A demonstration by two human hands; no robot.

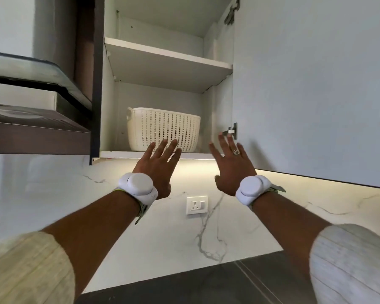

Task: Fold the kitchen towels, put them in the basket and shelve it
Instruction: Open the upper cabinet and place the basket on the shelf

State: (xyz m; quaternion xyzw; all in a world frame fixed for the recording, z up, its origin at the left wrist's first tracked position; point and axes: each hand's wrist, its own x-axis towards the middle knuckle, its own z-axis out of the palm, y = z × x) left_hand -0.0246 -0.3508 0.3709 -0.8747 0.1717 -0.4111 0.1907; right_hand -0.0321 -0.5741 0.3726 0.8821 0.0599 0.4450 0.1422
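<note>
A cream perforated plastic basket point(162, 128) stands on the bottom shelf point(119, 154) of an open wall cupboard, pushed toward the back. Its inside is hidden from below, so no towels show. My left hand point(159, 166) is raised just in front of the basket's lower front, fingers spread, holding nothing. My right hand point(232, 165) is raised to the right of the basket, near the cupboard's right wall, fingers spread and holding nothing, with a ring on one finger. Both wrists carry white round bands.
The cupboard door point(316, 84) hangs open at the right, its hinge point(230, 131) just above my right fingers. An upper shelf point(169, 55) is bare. A cooker hood point(35, 88) juts out at the left. A wall socket point(196, 204) sits on the marble backsplash above a dark countertop point(206, 286).
</note>
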